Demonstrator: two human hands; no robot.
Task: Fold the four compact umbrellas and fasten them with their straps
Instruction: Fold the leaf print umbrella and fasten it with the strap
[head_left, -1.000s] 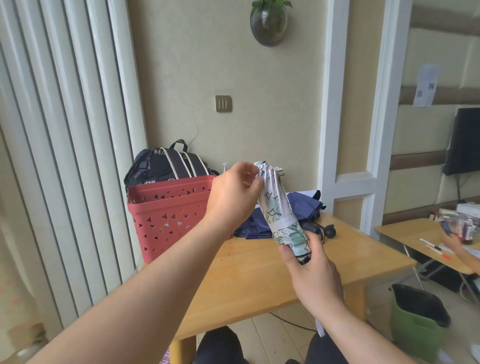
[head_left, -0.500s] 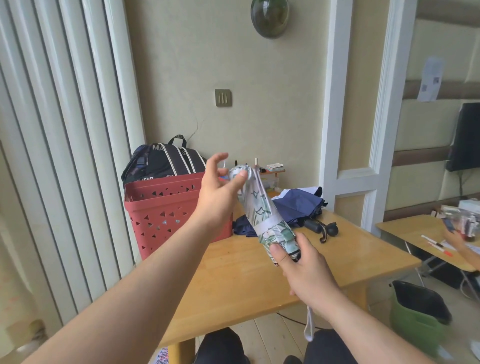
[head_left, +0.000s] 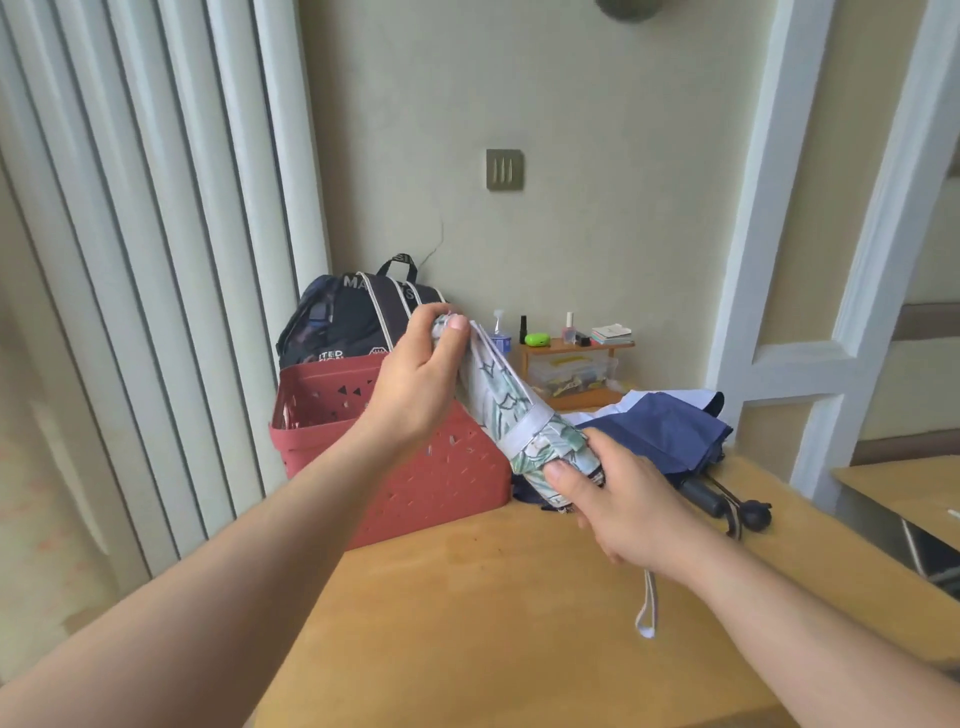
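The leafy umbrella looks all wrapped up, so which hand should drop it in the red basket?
Probably the left hand. It grips the leafy umbrella at its top end, right above the red basket. The right hand holds the handle end, farther from the basket.

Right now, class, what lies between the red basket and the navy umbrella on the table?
In the head view, the floral umbrella, held slanting in both hands, crosses between the red basket and the navy umbrella.

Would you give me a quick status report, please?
Left hand pinches the floral umbrella's tip, right hand grips its base. Strap wrapped around it. Navy umbrella unfolded on table.
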